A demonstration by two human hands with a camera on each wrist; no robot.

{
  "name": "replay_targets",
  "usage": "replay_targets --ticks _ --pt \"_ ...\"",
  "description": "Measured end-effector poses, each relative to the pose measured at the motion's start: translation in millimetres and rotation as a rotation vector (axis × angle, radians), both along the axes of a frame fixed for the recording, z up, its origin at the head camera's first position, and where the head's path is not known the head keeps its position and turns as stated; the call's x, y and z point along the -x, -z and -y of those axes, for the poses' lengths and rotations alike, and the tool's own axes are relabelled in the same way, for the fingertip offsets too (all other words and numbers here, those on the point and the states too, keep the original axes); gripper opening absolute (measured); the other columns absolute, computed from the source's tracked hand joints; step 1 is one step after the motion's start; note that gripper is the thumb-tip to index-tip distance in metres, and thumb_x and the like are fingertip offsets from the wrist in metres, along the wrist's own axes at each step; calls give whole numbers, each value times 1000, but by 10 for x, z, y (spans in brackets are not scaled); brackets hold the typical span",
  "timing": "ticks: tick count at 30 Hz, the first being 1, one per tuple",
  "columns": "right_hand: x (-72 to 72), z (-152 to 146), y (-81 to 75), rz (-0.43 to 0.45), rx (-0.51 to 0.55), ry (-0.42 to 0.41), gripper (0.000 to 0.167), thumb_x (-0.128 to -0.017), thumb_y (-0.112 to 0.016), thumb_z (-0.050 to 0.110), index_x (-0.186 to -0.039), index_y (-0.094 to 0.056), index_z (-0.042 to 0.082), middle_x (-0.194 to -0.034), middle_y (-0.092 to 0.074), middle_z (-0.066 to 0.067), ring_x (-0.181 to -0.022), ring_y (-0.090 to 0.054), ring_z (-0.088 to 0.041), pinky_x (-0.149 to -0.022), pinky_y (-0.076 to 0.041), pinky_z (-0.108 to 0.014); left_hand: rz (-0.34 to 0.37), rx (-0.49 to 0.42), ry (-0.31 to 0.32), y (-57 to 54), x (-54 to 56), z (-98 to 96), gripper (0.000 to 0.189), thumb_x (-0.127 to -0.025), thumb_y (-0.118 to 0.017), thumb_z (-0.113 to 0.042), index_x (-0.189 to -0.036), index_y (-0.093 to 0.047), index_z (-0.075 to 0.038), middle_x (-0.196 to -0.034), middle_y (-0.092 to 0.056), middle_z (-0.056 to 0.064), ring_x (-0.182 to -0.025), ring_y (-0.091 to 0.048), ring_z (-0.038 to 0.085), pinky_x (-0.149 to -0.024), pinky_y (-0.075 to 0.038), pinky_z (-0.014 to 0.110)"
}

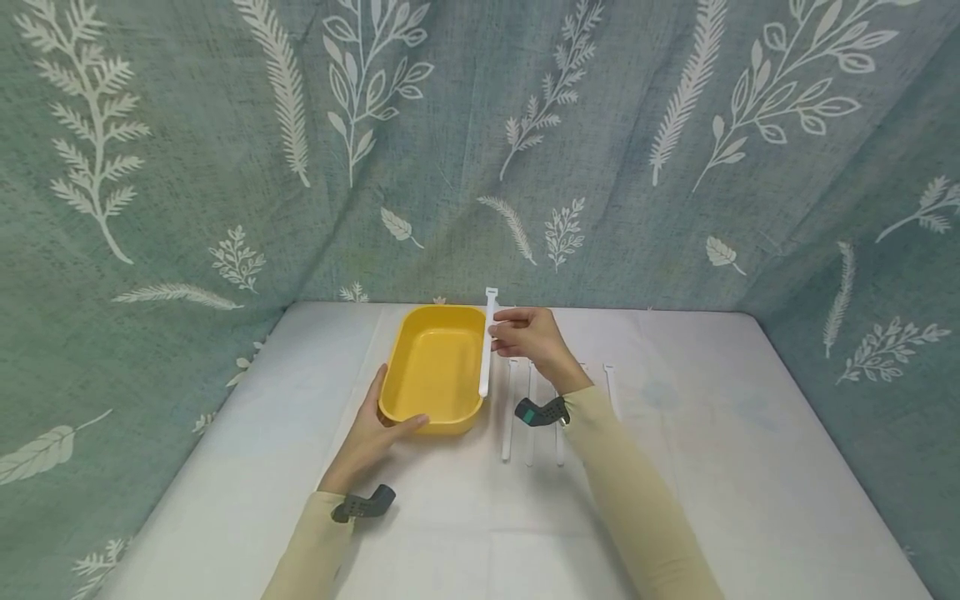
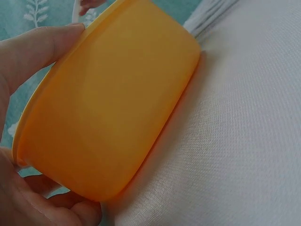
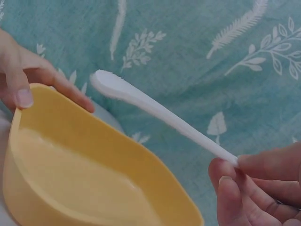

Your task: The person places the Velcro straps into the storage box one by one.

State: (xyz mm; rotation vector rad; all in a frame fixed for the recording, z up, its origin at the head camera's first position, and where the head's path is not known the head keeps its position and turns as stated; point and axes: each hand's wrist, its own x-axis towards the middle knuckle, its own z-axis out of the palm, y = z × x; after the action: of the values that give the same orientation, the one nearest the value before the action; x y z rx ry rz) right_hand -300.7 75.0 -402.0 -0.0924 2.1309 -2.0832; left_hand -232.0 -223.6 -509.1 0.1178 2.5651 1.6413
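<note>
A yellow plastic basin stands on the white-covered table. My left hand grips its near left corner, thumb along the near rim and fingers round the left side; the left wrist view shows the thumb on the basin's rim. Above the basin's right rim, my right hand pinches a white hook-and-loop cable tie between thumb and fingers. The tie's slotted head points to the back, and its rounded end reaches out over the basin in the right wrist view. No contents show inside the basin.
Several more white ties lie side by side to the right of the basin, partly hidden under my right forearm. A leaf-patterned green curtain hangs behind the table and along both sides.
</note>
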Motion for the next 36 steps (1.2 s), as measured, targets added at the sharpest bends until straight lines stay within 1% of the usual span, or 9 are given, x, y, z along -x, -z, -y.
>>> replay_targets --ticks 4,10,12,18,24,28,34,36 --pt "23 94 11 11 26 -1 33 -94 -72 5 -125 -68 -6 -87 -73 -5 -67 -73 -13 -66 -65 -24 2 -9 2 -1 -7 5 123 -86 -84 -43 -167 7 -29 -176 -12 8 -158 -27 35 -129 -28 56" --pt "44 240 41 5 62 -13 33 -94 -72 2 -125 -67 -8 -89 -74 -8 -66 -73 -12 -65 -64 -23 2 -23 1 4 -2 10 124 -85 -85 -43 -168 6 -26 -175 -13 8 -157 -30 34 -129 -29 54" --pt "61 291 56 5 73 -16 33 -93 -73 1 -124 -67 -8 -88 -74 -8 -66 -73 -12 -64 -64 -23 2 -20 2 6 4 16 124 -86 -84 -43 -168 6 -24 -175 -14 9 -156 -30 34 -129 -29 55" --pt "118 432 91 5 97 -23 31 -93 -72 1 -122 -68 -9 -87 -76 -9 -64 -73 -11 -63 -64 -23 -2 -20 -1 6 10 27 123 -86 -84 -43 -168 6 -26 -175 -13 9 -156 -31 33 -130 -27 54" --pt "133 551 126 15 110 -22 30 -94 -72 1 -122 -68 -9 -89 -76 -10 -65 -73 -11 -64 -65 -24 -15 -43 10 -10 0 11 121 -87 -84 -38 -168 4 -27 -174 -17 8 -153 -34 31 -129 -29 53" --pt "138 624 160 18 116 -22 31 -94 -72 1 -123 -68 -9 -92 -76 -12 -66 -74 -12 -65 -65 -25 -19 -54 16 -9 1 13 120 -87 -84 -35 -168 4 -26 -174 -16 9 -153 -34 32 -129 -29 54" --pt "151 721 225 40 107 -2 30 -94 -73 2 -122 -68 -7 -99 -77 -18 -66 -74 -12 -66 -66 -25 -17 -29 12 0 3 22 121 -86 -84 -39 -168 4 -24 -174 -17 11 -153 -35 34 -128 -31 55" --pt "153 751 264 55 100 1 30 -94 -73 2 -122 -68 -7 -102 -77 -20 -65 -74 -12 -66 -66 -26 -10 -30 9 15 -7 28 122 -86 -85 -39 -168 4 -25 -173 -19 11 -152 -36 34 -127 -33 55"
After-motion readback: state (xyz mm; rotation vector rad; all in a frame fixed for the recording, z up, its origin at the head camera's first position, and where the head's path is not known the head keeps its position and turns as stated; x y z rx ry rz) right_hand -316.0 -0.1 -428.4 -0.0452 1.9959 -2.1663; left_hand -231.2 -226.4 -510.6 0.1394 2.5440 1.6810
